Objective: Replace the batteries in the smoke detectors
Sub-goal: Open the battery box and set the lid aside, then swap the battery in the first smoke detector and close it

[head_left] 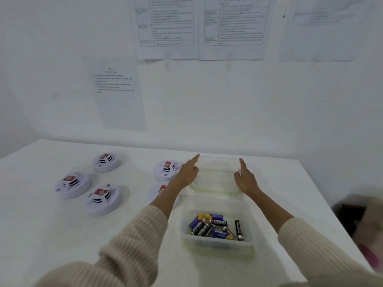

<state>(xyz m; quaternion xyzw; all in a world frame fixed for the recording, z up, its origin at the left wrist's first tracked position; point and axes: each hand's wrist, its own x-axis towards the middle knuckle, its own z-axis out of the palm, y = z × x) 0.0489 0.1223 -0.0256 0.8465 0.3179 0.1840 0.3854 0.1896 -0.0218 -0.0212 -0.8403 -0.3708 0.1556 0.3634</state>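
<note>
Gripping the lid (215,179) between left hand (187,172) and right hand (245,180), fingers (195,159) clamped on its edges, risks nudging the adjacent detector (166,169).

a: what sort of place is this?
b: a plain work or test room, by the look of it. a bare white wall (207,100), with a white table (41,235) set against it.
a: what else shows it?
b: printed sheets (165,27) with ruled tables are stuck on the wall, and a typed list (118,90) lower down, too blurred to read. several smoke detectors (73,184) lie in a group, near a clear tub (216,243) of loose batteries (209,225) with its lid (215,177) off.
</note>
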